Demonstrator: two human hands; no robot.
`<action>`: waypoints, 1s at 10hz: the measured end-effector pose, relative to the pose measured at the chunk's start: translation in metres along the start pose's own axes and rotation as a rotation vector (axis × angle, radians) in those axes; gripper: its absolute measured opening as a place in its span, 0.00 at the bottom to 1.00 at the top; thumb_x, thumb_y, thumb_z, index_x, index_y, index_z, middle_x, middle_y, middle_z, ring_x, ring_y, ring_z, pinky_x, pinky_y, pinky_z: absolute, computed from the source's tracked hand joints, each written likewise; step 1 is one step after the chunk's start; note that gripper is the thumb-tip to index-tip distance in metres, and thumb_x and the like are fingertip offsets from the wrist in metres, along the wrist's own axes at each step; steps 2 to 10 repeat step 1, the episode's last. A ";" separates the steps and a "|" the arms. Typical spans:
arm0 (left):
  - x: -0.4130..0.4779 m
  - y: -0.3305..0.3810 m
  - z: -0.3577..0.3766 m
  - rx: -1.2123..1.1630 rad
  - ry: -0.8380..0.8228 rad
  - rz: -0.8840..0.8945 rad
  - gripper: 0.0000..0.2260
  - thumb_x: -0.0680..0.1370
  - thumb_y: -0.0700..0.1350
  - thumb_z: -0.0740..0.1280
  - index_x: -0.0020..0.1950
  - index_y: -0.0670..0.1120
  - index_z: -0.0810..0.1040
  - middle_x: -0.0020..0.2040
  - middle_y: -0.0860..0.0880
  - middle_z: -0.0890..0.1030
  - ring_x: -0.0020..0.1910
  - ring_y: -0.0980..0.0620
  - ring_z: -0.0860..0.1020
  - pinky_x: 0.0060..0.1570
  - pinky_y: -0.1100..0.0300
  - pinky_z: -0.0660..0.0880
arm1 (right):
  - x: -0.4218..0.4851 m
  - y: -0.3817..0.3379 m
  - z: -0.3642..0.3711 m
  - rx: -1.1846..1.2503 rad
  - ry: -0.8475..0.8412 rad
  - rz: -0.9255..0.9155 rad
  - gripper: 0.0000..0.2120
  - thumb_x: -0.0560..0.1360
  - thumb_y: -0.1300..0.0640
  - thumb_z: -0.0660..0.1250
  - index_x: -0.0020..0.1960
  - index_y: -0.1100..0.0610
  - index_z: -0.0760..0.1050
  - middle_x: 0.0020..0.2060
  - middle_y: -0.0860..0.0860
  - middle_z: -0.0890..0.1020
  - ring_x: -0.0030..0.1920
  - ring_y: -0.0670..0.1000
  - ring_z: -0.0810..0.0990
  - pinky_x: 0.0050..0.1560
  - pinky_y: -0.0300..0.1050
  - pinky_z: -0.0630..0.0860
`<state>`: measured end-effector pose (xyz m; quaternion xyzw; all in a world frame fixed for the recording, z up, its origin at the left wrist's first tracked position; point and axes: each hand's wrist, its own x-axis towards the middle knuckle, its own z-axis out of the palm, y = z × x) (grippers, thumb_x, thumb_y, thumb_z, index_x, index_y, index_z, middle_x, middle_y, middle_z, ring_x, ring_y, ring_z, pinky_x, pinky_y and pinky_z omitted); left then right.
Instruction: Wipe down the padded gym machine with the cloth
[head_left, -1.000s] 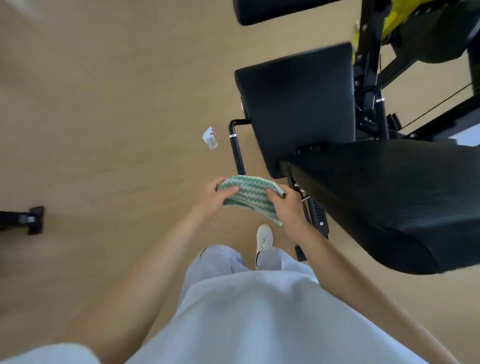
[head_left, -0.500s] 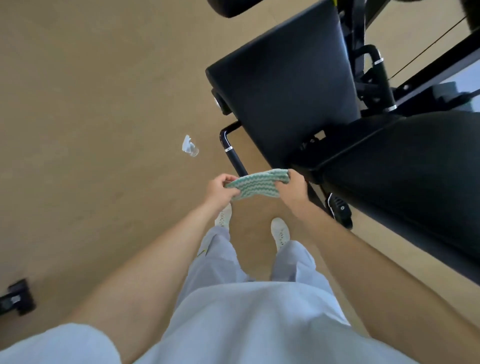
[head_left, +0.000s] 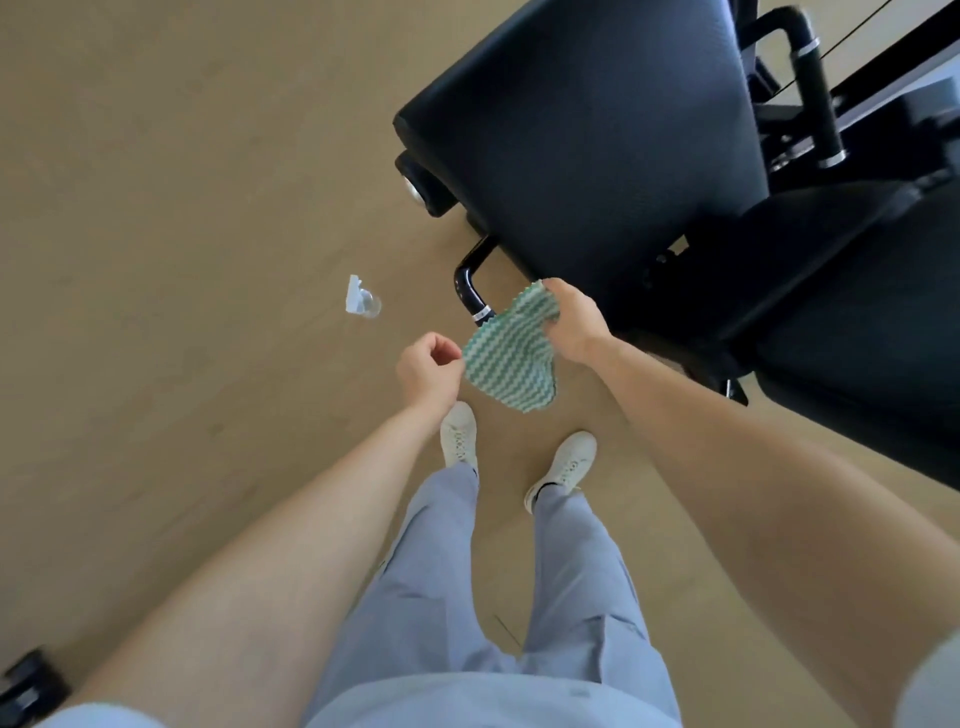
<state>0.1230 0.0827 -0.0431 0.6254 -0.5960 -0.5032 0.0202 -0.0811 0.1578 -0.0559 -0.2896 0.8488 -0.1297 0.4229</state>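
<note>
A green-and-white zigzag cloth hangs in the air between my two hands, above the floor. My right hand grips its upper right corner, right beside the lower edge of the machine's black padded back pad. My left hand is curled, with its fingertips pinching the cloth's left edge. A second black pad of the machine lies to the right. The cloth is not touching either pad.
A black curved handle bar sticks out below the back pad, just above the cloth. A small clear spray bottle lies on the tan floor to the left. My white shoes stand below. A black foot sits at bottom left.
The cloth, stretched flat between both hands before, now droops open from my right hand. My right hand has risen toward the back pad and my left hand has dropped lower.
</note>
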 end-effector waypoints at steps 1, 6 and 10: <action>0.012 0.001 -0.003 0.026 0.040 -0.002 0.13 0.73 0.32 0.67 0.37 0.51 0.75 0.39 0.52 0.79 0.36 0.55 0.74 0.40 0.60 0.71 | -0.010 0.002 0.005 -0.040 0.013 0.013 0.36 0.75 0.69 0.65 0.80 0.51 0.61 0.76 0.52 0.69 0.74 0.56 0.70 0.70 0.51 0.72; 0.012 0.001 -0.003 0.026 0.040 -0.002 0.13 0.73 0.32 0.67 0.37 0.51 0.75 0.39 0.52 0.79 0.36 0.55 0.74 0.40 0.60 0.71 | -0.010 0.002 0.005 -0.040 0.013 0.013 0.36 0.75 0.69 0.65 0.80 0.51 0.61 0.76 0.52 0.69 0.74 0.56 0.70 0.70 0.51 0.72; 0.012 0.001 -0.003 0.026 0.040 -0.002 0.13 0.73 0.32 0.67 0.37 0.51 0.75 0.39 0.52 0.79 0.36 0.55 0.74 0.40 0.60 0.71 | -0.010 0.002 0.005 -0.040 0.013 0.013 0.36 0.75 0.69 0.65 0.80 0.51 0.61 0.76 0.52 0.69 0.74 0.56 0.70 0.70 0.51 0.72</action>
